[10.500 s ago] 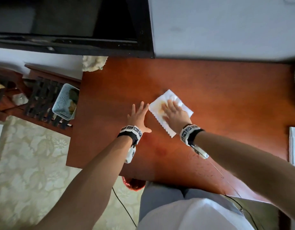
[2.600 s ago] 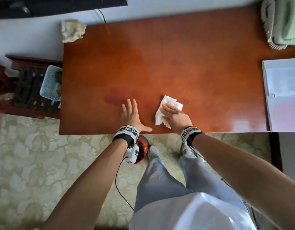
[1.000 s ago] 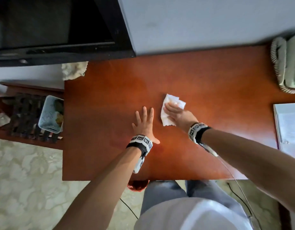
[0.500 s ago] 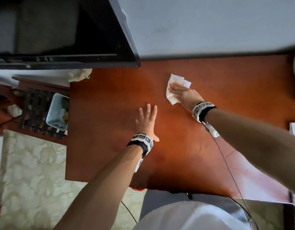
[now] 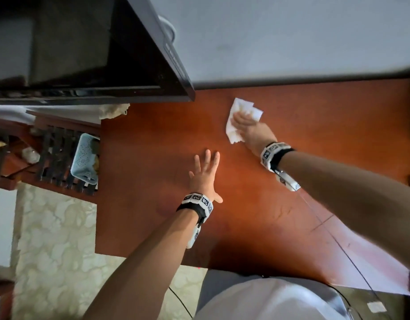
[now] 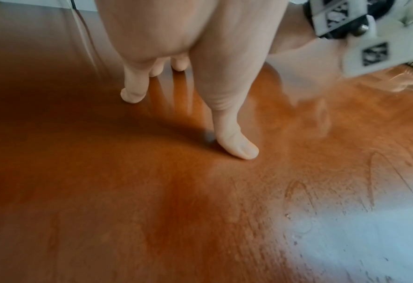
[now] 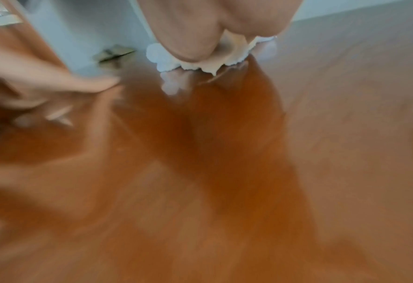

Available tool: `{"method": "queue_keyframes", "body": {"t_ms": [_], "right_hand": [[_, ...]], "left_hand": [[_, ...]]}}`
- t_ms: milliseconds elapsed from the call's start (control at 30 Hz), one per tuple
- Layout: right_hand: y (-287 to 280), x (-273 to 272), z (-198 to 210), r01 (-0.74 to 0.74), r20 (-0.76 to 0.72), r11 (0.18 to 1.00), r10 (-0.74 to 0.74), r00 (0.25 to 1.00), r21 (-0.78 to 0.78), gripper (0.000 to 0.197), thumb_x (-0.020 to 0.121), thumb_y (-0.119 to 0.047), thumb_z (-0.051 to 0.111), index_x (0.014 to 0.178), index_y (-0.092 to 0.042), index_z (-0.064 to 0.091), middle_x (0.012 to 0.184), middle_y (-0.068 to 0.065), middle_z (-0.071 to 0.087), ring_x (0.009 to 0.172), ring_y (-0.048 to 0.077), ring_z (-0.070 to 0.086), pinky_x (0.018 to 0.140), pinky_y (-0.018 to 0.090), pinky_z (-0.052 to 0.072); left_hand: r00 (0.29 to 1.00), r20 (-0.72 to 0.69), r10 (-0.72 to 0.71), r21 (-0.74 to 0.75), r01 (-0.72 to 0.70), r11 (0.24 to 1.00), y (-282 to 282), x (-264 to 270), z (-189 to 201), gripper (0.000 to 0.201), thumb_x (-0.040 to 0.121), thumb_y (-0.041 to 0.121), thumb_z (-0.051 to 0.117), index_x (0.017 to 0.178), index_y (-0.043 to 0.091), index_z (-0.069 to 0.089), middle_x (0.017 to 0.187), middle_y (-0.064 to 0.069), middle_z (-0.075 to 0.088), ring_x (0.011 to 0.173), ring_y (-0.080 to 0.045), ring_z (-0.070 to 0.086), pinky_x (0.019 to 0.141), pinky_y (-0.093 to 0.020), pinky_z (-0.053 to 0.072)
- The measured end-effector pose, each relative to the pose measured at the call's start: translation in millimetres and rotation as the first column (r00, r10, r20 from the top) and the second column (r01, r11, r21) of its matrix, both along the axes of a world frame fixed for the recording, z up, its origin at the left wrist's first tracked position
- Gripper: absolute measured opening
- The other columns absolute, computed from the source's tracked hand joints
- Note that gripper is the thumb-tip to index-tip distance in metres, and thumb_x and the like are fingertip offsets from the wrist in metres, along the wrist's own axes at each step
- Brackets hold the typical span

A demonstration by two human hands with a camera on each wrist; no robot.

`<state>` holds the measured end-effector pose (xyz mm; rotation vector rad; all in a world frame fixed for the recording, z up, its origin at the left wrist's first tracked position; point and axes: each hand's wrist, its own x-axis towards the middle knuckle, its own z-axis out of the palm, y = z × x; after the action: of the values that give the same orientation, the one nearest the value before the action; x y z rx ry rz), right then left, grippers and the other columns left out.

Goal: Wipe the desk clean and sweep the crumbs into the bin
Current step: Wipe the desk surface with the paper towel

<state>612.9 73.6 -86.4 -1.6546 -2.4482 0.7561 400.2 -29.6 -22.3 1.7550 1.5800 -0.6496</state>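
Tissue (image 5: 241,106): fingers of my right hand (image 5: 255,134) hold it, moved to far counter (image 5: 326,125) edge; left hand (image 5: 203,177) flat; wiping continues.

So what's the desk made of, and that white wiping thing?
The desk looks like wood under glossy reddish-brown varnish: grain lines and mirror-like reflections show. The tissue seems thin soft paper: it is crumpled and has a scalloped edge.

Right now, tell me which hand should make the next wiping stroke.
Right. The right hand holds the white tissue against the desk near the wall; the left hand lies flat mid-desk, holding nothing.
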Motion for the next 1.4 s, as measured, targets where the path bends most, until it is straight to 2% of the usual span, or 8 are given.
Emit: {"method": "queue_keyframes", "body": {"t_ms": [167,400,567,867,1000,1133,1300,1400], "right_hand": [[-86.0,-28.5,5.3,-0.245,-0.030,0.968,0.247,0.968,0.058,0.069,0.093,0.002,0.053,0.155,-0.015,0.028,0.163,0.000,0.021,0.151,0.016,0.015,0.123,0.036,0.019],[49.0,6.0,9.3,-0.070,0.103,0.997,0.068,0.992,0.015,0.054,0.101,-0.026,0.014,0.155,-0.029,0.012,0.163,-0.003,0.019,0.149,0.025,0.022,0.108,0.053,0.041],[93.7,30.0,-4.5,0.061,0.206,0.996,-0.073,0.976,0.063,0.067,0.096,-0.006,0.049,0.154,-0.020,0.018,0.160,0.002,0.020,0.146,0.029,0.028,0.098,0.052,0.049],[-207.5,28.1,18.6,-0.221,-0.020,0.974,0.222,0.975,0.059,0.086,0.073,0.009,0.074,0.149,-0.017,0.043,0.157,-0.002,0.034,0.142,0.014,0.030,0.111,0.028,0.029],[-274.2,50.4,3.4,-0.420,-0.044,0.897,0.418,0.908,-0.138,0.095,0.087,0.002,0.065,0.158,-0.028,0.011,0.163,-0.010,0.015,0.149,0.011,0.021,0.119,0.033,0.030],[-209.7,79.8,15.1,-0.513,-0.283,0.840,0.457,0.844,-0.174,0.056,0.093,0.009,0.045,0.148,-0.003,0.040,0.155,0.004,0.038,0.143,0.009,0.035,0.121,0.034,0.025],[-70.9,112.1,23.0,-0.322,-0.045,0.947,0.322,0.946,0.013,0.074,0.080,0.005,0.066,0.146,-0.025,0.048,0.157,-0.011,0.036,0.148,0.009,0.025,0.112,0.039,0.041],[17.0,129.6,29.6,-0.154,0.170,0.978,0.129,0.977,0.141,0.054,0.092,-0.006,0.062,0.142,-0.023,0.053,0.148,-0.001,0.050,0.131,0.025,0.053,0.102,0.050,0.048]], "left_hand": [[1.000,-0.005,-0.011,-0.009,0.011,1.000,2.1,2.2,2.7,0.159,0.052,0.041,0.100,0.159,0.033,-0.018,0.165,0.007,-0.029,0.153,-0.033,-0.023,0.117,-0.069,0.017],[1.000,0.026,0.011,0.045,-0.013,0.999,-2.8,-1.2,-6.7,0.159,0.050,0.035,0.101,0.158,0.040,-0.016,0.166,0.010,-0.026,0.154,-0.033,-0.020,0.116,-0.071,0.017],[1.000,0.028,0.008,0.052,-0.010,0.999,-3.3,-3.0,-9.7,0.158,0.051,0.035,0.101,0.158,0.041,-0.016,0.165,0.012,-0.028,0.154,-0.032,-0.021,0.115,-0.070,0.016],[0.932,-0.266,-0.247,0.028,0.264,0.964,11.3,27.7,22.5,0.159,0.051,0.062,0.093,0.160,0.014,-0.012,0.168,-0.014,-0.016,0.154,-0.043,-0.003,0.114,-0.060,0.034],[0.947,-0.203,-0.247,0.036,0.260,0.965,30.5,59.3,22.8,0.164,0.049,0.059,0.096,0.158,0.018,-0.020,0.165,-0.010,-0.027,0.154,-0.038,-0.013,0.119,-0.064,0.023],[0.950,-0.183,-0.255,0.042,0.267,0.963,35.9,74.6,10.0,0.168,0.048,0.057,0.097,0.157,0.012,-0.023,0.165,-0.013,-0.028,0.154,-0.041,-0.013,0.117,-0.063,0.028],[0.957,-0.152,-0.246,0.010,0.250,0.968,37.6,74.2,2.6,0.166,0.051,0.055,0.096,0.157,0.011,-0.024,0.164,-0.014,-0.030,0.153,-0.041,-0.017,0.119,-0.063,0.024],[0.961,-0.132,-0.242,-0.002,0.244,0.970,38.7,72.3,0.4,0.165,0.052,0.055,0.096,0.157,0.012,-0.024,0.163,-0.013,-0.032,0.153,-0.040,-0.019,0.119,-0.063,0.022]]}}
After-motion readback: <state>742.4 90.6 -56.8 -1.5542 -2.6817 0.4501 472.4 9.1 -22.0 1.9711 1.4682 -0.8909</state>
